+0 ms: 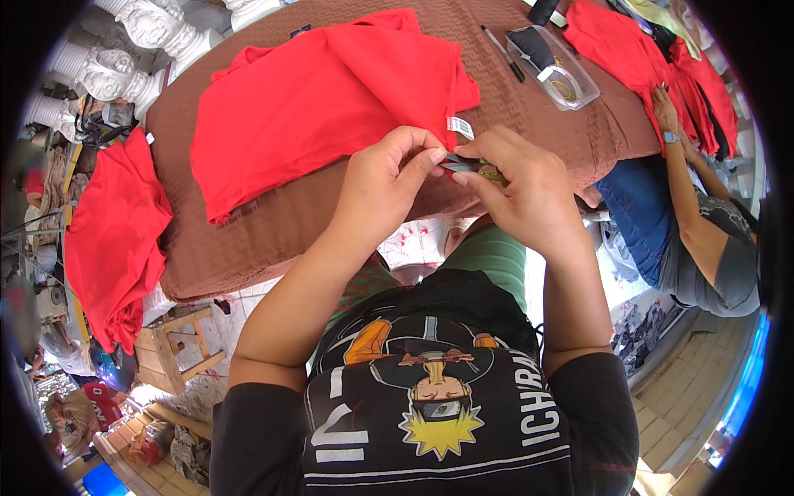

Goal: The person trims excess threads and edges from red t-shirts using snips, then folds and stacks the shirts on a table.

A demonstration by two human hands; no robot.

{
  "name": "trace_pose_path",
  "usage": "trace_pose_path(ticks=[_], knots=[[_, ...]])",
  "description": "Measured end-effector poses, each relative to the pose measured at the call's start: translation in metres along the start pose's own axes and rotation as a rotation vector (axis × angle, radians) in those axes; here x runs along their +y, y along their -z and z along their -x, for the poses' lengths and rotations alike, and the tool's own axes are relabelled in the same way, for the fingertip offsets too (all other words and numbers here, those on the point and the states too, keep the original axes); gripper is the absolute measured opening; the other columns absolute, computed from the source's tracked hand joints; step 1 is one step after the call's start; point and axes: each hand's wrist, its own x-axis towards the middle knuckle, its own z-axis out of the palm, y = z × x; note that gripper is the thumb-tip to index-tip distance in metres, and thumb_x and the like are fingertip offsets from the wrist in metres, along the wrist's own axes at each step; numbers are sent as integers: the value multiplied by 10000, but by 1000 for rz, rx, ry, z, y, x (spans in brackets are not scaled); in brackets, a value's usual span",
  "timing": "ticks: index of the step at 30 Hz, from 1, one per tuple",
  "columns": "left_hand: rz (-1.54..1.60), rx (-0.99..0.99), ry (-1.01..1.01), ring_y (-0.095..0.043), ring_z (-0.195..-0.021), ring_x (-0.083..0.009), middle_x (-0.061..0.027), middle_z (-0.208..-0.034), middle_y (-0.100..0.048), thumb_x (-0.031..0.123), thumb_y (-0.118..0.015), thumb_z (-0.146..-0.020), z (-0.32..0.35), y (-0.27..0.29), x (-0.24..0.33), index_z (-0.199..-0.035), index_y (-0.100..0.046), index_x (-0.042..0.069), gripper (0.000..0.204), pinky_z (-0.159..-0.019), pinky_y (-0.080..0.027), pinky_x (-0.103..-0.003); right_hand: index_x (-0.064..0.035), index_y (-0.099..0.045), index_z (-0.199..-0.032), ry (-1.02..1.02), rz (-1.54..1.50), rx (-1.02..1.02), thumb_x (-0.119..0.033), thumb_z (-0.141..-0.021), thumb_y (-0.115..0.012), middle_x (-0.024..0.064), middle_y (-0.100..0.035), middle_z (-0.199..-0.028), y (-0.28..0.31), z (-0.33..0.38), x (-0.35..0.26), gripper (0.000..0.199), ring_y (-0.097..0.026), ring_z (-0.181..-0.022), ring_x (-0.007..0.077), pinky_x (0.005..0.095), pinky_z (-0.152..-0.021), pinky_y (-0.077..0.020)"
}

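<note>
A red garment (322, 107) lies spread on the brown-covered table in front of me. My left hand (385, 178) is closed in a pinch at its near right corner, by a white label (461, 127); a thread between the fingertips is too small to make out. My right hand (529, 186) grips small thread snips (466, 164) with yellowish-green handles. Their metal blades point left, almost touching my left fingertips at the cloth's edge.
The brown tablecloth (273, 248) reaches my lap. A clear plastic tray (571, 87) with a dark item and a pen (503, 54) lie at the far right. Another person's hand (664, 109) rests on more red garments (612, 41). A red garment (120, 231) hangs at the left.
</note>
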Motion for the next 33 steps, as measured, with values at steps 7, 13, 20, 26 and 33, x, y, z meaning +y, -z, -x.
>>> trace_pose_path(ticks=[7,13,20,26,33], knots=[[-141,-361,-253,-579,-826,-108,-95,-913,-625,281,-582,-921,8,45,28,-893,-633,0,287,-749,-458,-237,-41,-625,-911,-1,-54,107,-158,-776,-685,104,-625,-841,-2,-6,11,188,-628,-756,272,347,-654,-492],[-193,-17,-142,-556,-818,-108,-123,-1053,-623,395,-545,-919,-8,175,54,-1096,-619,-19,456,-769,-456,-285,-14,-629,-979,-336,-464,229,-251,-803,-723,42,-609,-794,-15,-68,77,310,-559,-683,120,244,-626,-429],[-758,851,366,-404,-1278,-388,-352,-1319,-411,504,-804,-613,-55,276,-76,-1266,-393,-177,1029,-1031,-383,-390,-111,-588,-850,-736,-867,12,-313,-793,-732,-76,-449,-578,-84,-151,121,254,-263,-370,15,201,-337,-147],[-518,672,-119,-634,-966,-280,-124,-1023,-674,280,-733,-739,-102,262,-44,-1058,-657,96,376,-850,-486,-359,-68,-644,-966,-318,-728,129,-251,-886,-632,-50,-616,-759,-40,-206,137,201,-334,-451,1,181,-400,-225],[-510,734,-384,-637,-906,-303,-174,-956,-661,221,-724,-701,-90,218,43,-1010,-628,-1,393,-809,-496,-370,-3,-590,-1145,-354,-401,-43,-222,-845,-680,-17,-613,-757,-84,-190,85,382,-466,-519,47,190,-493,-341]])
